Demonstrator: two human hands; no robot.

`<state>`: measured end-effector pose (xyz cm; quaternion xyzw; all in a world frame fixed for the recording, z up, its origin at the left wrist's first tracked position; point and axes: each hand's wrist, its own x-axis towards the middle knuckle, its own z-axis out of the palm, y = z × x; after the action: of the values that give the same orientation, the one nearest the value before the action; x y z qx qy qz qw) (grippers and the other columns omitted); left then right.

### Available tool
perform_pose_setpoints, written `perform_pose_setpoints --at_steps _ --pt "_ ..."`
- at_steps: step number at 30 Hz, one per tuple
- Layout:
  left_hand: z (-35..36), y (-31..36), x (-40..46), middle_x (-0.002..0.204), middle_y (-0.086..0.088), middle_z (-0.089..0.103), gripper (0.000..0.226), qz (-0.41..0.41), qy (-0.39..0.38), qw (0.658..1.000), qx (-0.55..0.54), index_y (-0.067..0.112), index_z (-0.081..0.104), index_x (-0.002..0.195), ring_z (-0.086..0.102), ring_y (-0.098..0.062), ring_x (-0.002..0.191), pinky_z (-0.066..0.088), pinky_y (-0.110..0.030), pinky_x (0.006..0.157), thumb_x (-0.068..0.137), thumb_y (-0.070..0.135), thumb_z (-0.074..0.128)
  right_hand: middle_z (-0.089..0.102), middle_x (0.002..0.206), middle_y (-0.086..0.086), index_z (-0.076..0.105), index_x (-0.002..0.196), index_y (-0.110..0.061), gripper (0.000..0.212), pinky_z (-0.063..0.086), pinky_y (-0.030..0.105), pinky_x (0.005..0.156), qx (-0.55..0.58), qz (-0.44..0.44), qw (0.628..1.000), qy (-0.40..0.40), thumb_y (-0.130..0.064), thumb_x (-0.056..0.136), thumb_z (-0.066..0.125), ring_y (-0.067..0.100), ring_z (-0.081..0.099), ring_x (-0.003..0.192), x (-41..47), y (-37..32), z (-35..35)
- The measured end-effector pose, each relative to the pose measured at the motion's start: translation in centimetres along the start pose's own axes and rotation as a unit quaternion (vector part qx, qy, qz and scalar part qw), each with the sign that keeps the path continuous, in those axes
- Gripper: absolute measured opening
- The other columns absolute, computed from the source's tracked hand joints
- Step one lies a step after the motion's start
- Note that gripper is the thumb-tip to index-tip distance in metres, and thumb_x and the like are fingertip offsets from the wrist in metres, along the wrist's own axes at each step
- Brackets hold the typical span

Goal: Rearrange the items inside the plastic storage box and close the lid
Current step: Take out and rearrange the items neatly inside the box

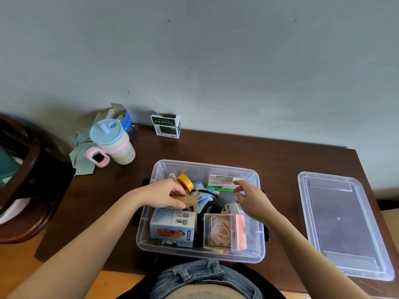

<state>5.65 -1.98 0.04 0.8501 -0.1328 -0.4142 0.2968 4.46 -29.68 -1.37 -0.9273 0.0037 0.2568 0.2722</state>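
Filling most of the lower view, the dark wooden desk carries the clear plastic storage box at its near edge, straight in front of the person, with the lid lying flat and well apart to the right, its long axis running away from the body. The right hand is the nearer one to that lid, so closing will likely fall to it once the sorting is done.

Inside the box, a blue mini-fan carton stands at the near left and a clear rose case at the near right, just beside each other. A white and green carton lies toward the far right corner, its long axis across the box. A yellow tape roll sits at the far left, with wipes packets and a black cable between.

The left hand grips a small brown cardboard box, fingers curled over its top edge, just behind the fan carton. The right hand hovers over the middle right of the box, fingers loosely spread and holding nothing, with the white and green carton just beyond its fingertips.

Rearranging seems mid-way; the lid is not yet on.
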Motion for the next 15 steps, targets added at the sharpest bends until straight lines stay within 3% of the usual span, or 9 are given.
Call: perform_pose_setpoints --at_steps 5,8,12,15 --pt "-0.2 0.2 -0.1 0.128 0.007 0.058 0.043 -0.003 -0.015 1.0 0.019 0.022 0.056 0.131 0.053 -0.004 0.112 0.041 -0.018 0.095 0.09 0.031 0.064 0.047 0.143 -0.006 0.02 0.148 -0.027 0.064 0.052 0.029 0.066 0.013 -0.001 1.0 -0.007 0.001 0.093 0.038 0.015 0.062 0.073 -0.2 -0.1 -0.1" --pt "-0.6 0.7 0.0 0.123 0.007 0.06 0.042 0.0 -0.034 0.999 0.04 0.021 0.057 0.13 0.054 -0.006 0.111 0.042 -0.022 0.099 0.089 0.029 0.066 0.042 0.147 -0.005 0.018 0.148 -0.025 0.067 0.053 0.033 0.068 0.007 0.004 1.0 -0.018 0.004 0.091 0.039 0.02 0.064 0.077 0.0 -0.9 0.3" --pt "-0.8 1.2 0.2 0.096 0.014 0.064 0.026 0.001 -0.056 0.998 0.033 0.029 0.071 0.103 0.059 -0.004 0.094 0.047 -0.02 0.082 0.086 0.047 0.064 0.051 0.136 0.001 0.031 0.134 -0.016 0.052 0.05 0.04 0.072 0.042 0.047 0.998 0.019 0.006 0.088 0.036 0.027 0.062 0.088 0.4 -1.4 0.8" --pt "-0.5 2.3 1.0 0.077 0.006 0.064 0.033 0.005 -0.017 1.0 -0.006 0.026 0.075 0.086 0.056 -0.005 0.071 0.045 -0.023 0.069 0.091 0.051 0.054 0.059 0.117 0.013 0.045 0.121 -0.009 0.035 0.047 0.036 0.073 -0.063 0.057 0.996 -0.012 0.002 0.089 0.036 0.028 0.058 0.089 0.6 -1.2 0.9"
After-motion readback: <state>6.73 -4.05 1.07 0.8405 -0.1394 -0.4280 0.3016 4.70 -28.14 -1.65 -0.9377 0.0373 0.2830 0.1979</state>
